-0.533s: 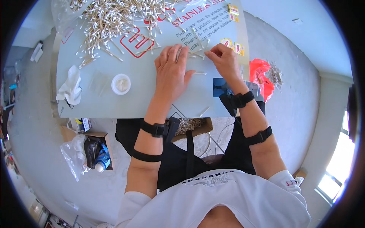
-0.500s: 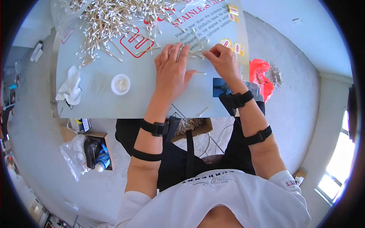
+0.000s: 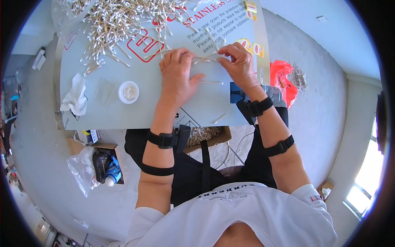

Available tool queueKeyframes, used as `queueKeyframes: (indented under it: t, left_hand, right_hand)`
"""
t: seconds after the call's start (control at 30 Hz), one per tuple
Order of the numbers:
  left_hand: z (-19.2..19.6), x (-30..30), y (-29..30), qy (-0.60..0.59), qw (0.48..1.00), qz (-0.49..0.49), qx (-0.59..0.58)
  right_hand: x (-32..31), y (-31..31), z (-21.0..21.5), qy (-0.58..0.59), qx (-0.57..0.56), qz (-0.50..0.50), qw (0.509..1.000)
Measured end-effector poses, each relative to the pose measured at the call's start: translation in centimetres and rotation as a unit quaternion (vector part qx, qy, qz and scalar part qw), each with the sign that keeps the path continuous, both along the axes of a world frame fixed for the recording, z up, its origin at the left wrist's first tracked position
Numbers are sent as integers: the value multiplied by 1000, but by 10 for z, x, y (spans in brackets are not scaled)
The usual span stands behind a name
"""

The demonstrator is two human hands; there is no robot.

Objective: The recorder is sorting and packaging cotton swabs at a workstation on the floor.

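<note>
My left hand [image 3: 177, 74] lies palm down on the pale table sheet [image 3: 103, 111], its fingertips pressing on a few cotton swabs [image 3: 204, 59]. Beside it, my right hand [image 3: 237, 64] pinches the other end of those swabs between thumb and fingers. A single swab [image 3: 212, 83] rests just below the two hands, and another loose swab [image 3: 219, 119] lies near the table's front edge. A large heap of cotton swabs [image 3: 119, 20] covers the far left of the table.
A small white round dish [image 3: 128, 92] and a crumpled white tissue [image 3: 75, 96] sit on the left of the table. A cardboard box of swabs [image 3: 203, 136] is under the front edge. A red bag [image 3: 282, 80] lies on the floor at right; a box with bottles [image 3: 103, 164] at left.
Both hands have drawn slightly closer together over the swabs; otherwise the scene is unchanged.
</note>
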State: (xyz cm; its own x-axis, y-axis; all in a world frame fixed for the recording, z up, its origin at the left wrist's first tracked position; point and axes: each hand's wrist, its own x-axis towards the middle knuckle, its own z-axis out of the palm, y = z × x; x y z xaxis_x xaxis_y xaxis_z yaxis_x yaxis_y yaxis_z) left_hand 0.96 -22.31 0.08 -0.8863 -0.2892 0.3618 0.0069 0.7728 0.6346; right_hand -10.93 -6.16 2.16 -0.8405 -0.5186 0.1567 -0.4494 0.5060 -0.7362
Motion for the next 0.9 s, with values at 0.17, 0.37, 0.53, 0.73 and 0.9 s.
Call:
queueKeyframes:
  t: [0.17, 0.37, 0.53, 0.73, 0.9]
  left_hand:
    - [-1, -4, 2, 0, 1000, 28, 6]
    - [-8, -7, 0, 17, 999, 48, -7]
    - [-6, -1, -4, 40, 998, 19, 36]
    - [0, 4, -5, 4, 999, 28, 16]
    - [0, 6, -2, -26, 999, -17, -4]
  right_hand:
    - [5, 1, -6, -14, 7, 6, 1000]
    - [6, 7, -13, -11, 19, -37, 999]
    - [0, 11, -18, -40, -19, -43, 998]
    - [0, 12, -20, -42, -13, -45, 998]
    - [-3, 11, -20, -42, -38, -52, 997]
